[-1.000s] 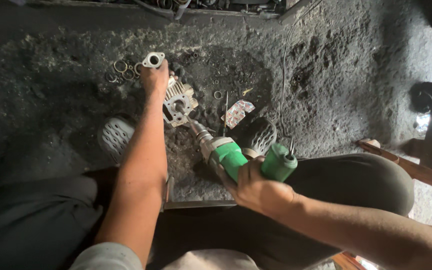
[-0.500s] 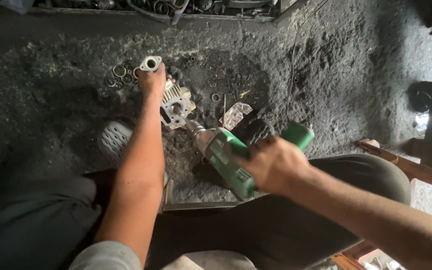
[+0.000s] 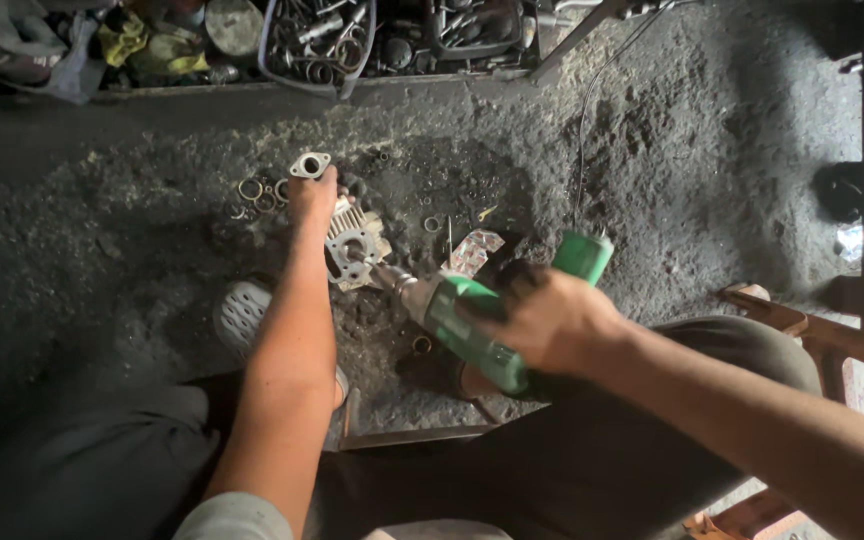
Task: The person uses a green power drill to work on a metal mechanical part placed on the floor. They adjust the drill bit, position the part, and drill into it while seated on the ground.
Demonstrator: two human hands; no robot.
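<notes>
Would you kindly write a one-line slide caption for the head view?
Right hand aims a green power drill at a finned metal part while the left hand grips a small flange.

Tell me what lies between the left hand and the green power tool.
In the head view, a finned metal casting lies between the left hand and the green power tool; the tool's bit reaches it.

dirty grey floor (image 3: 652, 170); on it: metal rings (image 3: 257, 192), finned metal part (image 3: 352, 245), small flange (image 3: 309, 164).
</notes>
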